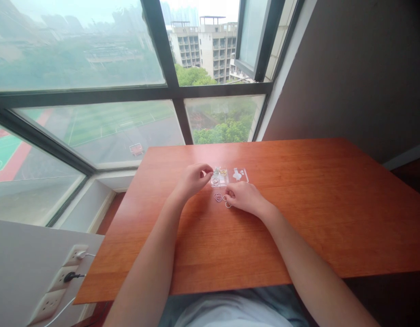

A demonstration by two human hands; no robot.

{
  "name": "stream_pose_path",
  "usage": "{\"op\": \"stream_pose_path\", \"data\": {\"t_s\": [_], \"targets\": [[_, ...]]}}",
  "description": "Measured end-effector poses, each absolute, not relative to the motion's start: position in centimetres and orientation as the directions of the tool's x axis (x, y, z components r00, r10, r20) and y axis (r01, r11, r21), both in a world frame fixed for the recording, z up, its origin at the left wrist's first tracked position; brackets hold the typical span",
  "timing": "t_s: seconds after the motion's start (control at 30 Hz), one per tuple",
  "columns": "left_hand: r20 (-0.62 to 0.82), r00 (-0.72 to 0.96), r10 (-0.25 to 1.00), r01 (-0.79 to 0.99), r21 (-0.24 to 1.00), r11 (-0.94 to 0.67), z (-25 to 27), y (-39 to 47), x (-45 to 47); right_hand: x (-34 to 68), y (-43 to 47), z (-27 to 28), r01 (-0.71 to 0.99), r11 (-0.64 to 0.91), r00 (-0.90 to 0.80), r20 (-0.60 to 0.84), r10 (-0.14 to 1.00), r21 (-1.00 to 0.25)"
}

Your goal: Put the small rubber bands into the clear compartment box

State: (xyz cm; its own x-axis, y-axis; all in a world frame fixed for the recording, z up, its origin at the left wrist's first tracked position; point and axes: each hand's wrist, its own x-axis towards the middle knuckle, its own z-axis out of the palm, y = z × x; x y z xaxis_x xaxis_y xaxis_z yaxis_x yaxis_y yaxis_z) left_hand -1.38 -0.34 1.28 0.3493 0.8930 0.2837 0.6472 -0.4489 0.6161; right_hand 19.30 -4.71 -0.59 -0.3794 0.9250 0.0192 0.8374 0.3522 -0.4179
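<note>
A small clear plastic box (224, 183) with compartments lies on the table, its transparent lid (244, 174) opened out to the right. Small rings, like little hair ties, some yellowish (223, 172) and some pale (215, 181), are inside it. My left hand (193, 180) has its fingers curled, the fingertips pinched at the box's left edge. In front of the box lies a cluster of purplish hair ties (218, 197). Just right of them, my right hand (246, 196) pinches beside white hair ties (227, 205); its fingertips are closed on one of these.
The wooden table (319, 204) stretches far to the right of my hands. Windows (121, 122) rise behind its back edge, with one pane (253, 36) swung open. Sockets with plugs (71, 276) sit on the low wall at left.
</note>
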Motion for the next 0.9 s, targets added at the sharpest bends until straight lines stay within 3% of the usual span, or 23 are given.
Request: {"op": "stream_pose_path", "data": {"t_s": [0.13, 0.37, 0.57, 0.9], "targets": [[0.276, 0.359, 0.892, 0.646, 0.616, -0.450, 1.3, -0.3, -1.4, 19.4, -4.6, -0.4, 0.830, 0.342, -0.362, 0.039, 0.931, -0.441], [0.284, 0.366, 0.886, 0.623, 0.632, -0.460, 1.2, -0.4, -1.1, 19.6, -4.2, -0.5, 0.751, 0.340, -0.238, 0.248, 0.939, -0.566], [0.274, 0.373, 0.886, 0.620, 0.637, -0.458, 1.2, -0.4, -1.0, 19.6, -4.2, -0.3, 0.746, 0.333, -0.188, 0.297, 0.936, -0.577], [0.141, 0.479, 0.866, 0.443, 0.813, -0.378, 2.3, -1.8, 1.3, 19.8, -4.2, -0.5, 0.737, 0.337, -0.156, 0.339, 0.928, -0.586]]}}
